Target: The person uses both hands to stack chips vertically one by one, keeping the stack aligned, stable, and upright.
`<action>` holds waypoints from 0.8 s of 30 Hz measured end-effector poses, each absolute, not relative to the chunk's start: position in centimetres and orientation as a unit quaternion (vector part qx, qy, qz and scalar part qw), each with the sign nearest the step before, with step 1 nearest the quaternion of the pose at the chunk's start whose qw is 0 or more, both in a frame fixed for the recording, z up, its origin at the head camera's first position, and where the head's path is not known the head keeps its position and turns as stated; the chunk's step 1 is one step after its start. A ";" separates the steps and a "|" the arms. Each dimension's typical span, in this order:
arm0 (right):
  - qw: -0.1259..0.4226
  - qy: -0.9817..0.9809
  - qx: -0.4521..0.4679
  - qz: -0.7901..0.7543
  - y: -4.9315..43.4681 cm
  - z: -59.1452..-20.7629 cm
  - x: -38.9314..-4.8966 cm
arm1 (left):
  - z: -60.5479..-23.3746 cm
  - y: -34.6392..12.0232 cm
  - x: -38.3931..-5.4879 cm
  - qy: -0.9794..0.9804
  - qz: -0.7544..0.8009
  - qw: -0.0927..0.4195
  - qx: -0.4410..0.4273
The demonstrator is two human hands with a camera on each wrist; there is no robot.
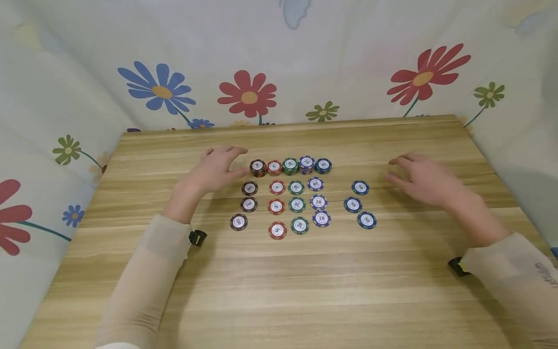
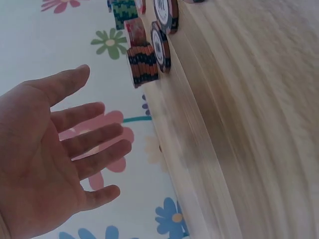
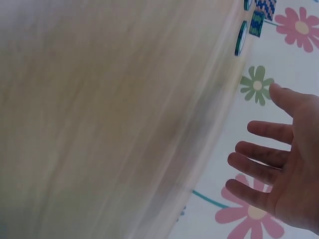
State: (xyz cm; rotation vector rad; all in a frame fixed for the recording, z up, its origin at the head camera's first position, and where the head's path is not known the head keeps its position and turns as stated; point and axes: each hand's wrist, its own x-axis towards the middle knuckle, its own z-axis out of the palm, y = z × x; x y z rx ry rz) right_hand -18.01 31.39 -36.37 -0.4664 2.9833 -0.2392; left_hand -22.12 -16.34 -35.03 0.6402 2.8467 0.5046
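My left hand (image 1: 216,168) hovers left of a row of poker chip stacks, fingers spread and nothing held. Nearest to it is the black-and-orange 100 stack (image 1: 258,167); then come the red 5 stack (image 1: 274,167), green 20 stack (image 1: 290,166), blue-and-white 10 stack (image 1: 306,165) and dark blue 50 stack (image 1: 323,166). In front lie three loose chips of each kind, including a 100 chip (image 1: 239,222), a 5 chip (image 1: 277,230), a 20 chip (image 1: 300,225) and a 10 chip (image 1: 321,218). Right of the 50 chips (image 1: 360,187), my empty right hand (image 3: 294,164) has its fingers extended.
The chips lie on a wooden table (image 1: 279,295) toward its far side. Behind and beside it hangs a pale cloth (image 1: 348,58) printed with flowers. A small black wrist device (image 1: 198,238) sits at the left cuff, another (image 1: 458,266) at the right.
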 end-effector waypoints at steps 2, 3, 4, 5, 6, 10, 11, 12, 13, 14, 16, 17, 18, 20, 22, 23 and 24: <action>0.060 0.981 -0.162 -0.083 31.0 -36.6 -18.0 | -34.9 -15.8 -22.1 0.957 0.163 0.097 0.221; 0.061 0.981 -0.166 -0.083 30.8 -36.7 -18.0 | -34.9 -15.6 -22.1 0.956 0.160 0.100 0.224; 0.063 0.980 -0.170 -0.086 30.6 -36.8 -18.0 | -34.9 -15.3 -22.2 0.956 0.157 0.102 0.228; 0.063 0.979 -0.175 -0.085 30.5 -36.9 -18.0 | -34.9 -15.0 -22.2 0.955 0.156 0.103 0.231; 0.062 0.978 -0.180 -0.085 30.3 -37.0 -17.9 | -34.8 -14.7 -22.3 0.954 0.155 0.105 0.234; 0.048 0.974 -0.202 -0.092 29.7 -37.3 -17.9 | -34.7 -13.9 -22.5 0.950 0.158 0.105 0.247; 0.044 0.973 -0.209 -0.092 29.5 -37.3 -17.9 | -34.7 -13.7 -22.5 0.949 0.159 0.108 0.250; 0.042 0.972 -0.214 -0.091 29.4 -37.4 -17.8 | -34.7 -13.5 -22.5 0.948 0.158 0.111 0.254; 0.040 0.971 -0.220 -0.089 29.3 -37.5 -17.7 | -34.8 -13.3 -22.5 0.946 0.159 0.115 0.258; 0.040 0.969 -0.226 -0.088 29.2 -37.6 -17.7 | -34.8 -13.1 -22.5 0.945 0.157 0.120 0.260; 0.043 0.967 -0.236 -0.086 29.0 -37.7 -17.5 | -34.9 -12.6 -22.4 0.944 0.155 0.125 0.264; 0.046 0.966 -0.239 -0.086 28.9 -37.7 -17.5 | -34.9 -12.3 -22.4 0.943 0.154 0.128 0.266; 0.047 0.965 -0.242 -0.087 28.8 -37.7 -17.4 | -34.9 -12.1 -22.4 0.943 0.152 0.127 0.268; 0.051 0.963 -0.248 -0.092 28.6 -37.6 -17.5 | -34.9 -11.5 -22.6 0.943 0.150 0.126 0.270; 0.053 0.963 -0.249 -0.092 28.3 -37.4 -17.6 | -34.8 -11.0 -22.7 0.943 0.144 0.126 0.274; 0.055 0.962 -0.251 -0.092 28.2 -37.3 -17.7 | -34.7 -10.7 -22.8 0.942 0.139 0.127 0.276; 0.057 0.961 -0.253 -0.091 28.0 -37.2 -17.8 | -34.6 -10.5 -22.8 0.942 0.135 0.128 0.278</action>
